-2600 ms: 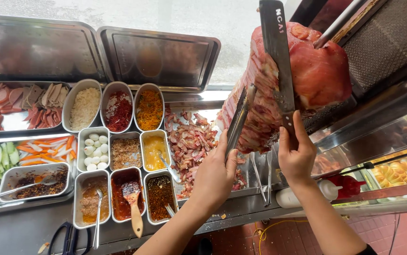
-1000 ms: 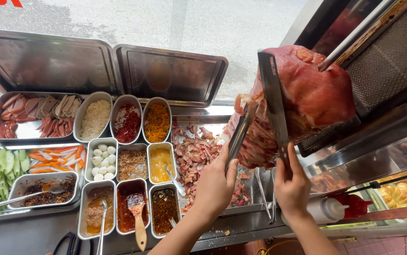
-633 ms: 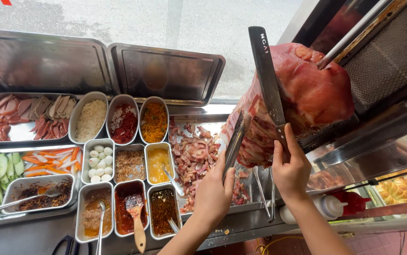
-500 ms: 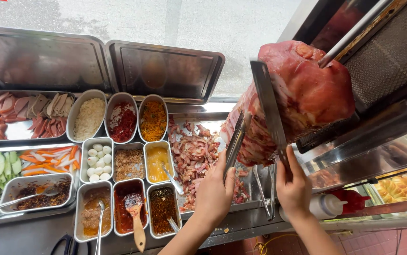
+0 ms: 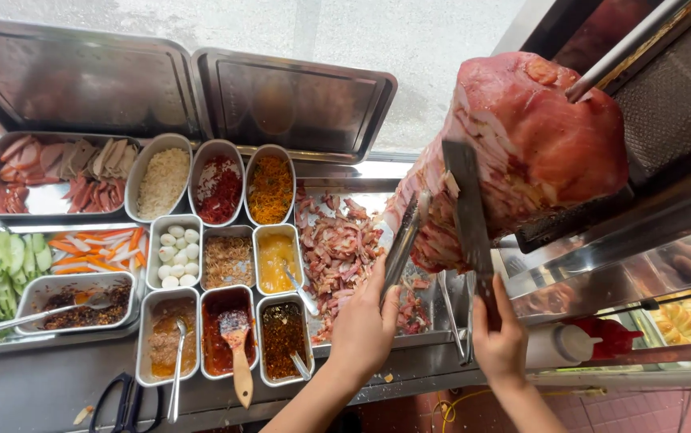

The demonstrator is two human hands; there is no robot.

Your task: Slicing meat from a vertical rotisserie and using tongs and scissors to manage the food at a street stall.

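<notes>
A big cone of red roasted meat (image 5: 534, 148) hangs on a slanted metal spit at the upper right. My right hand (image 5: 499, 341) grips a long flat knife (image 5: 466, 212) whose blade lies against the lower left side of the meat. My left hand (image 5: 365, 333) holds metal tongs (image 5: 405, 236), their tips touching the meat's lower edge. Below them a steel tray (image 5: 361, 184) holds a heap of sliced meat pieces (image 5: 337, 248).
Left of the tray stand several metal tubs of sauces and toppings (image 5: 229, 261), some with spoons and a brush. Further left are trays of cold cuts (image 5: 56, 172), carrot and cucumber (image 5: 20, 252). Two raised lids (image 5: 289, 88) stand behind. Scissors (image 5: 125, 405) lie at the front edge.
The knife has slid down the side of the meat, from high on the cone to its lower part. The left hand with the tongs has stayed at the meat's lower edge.
</notes>
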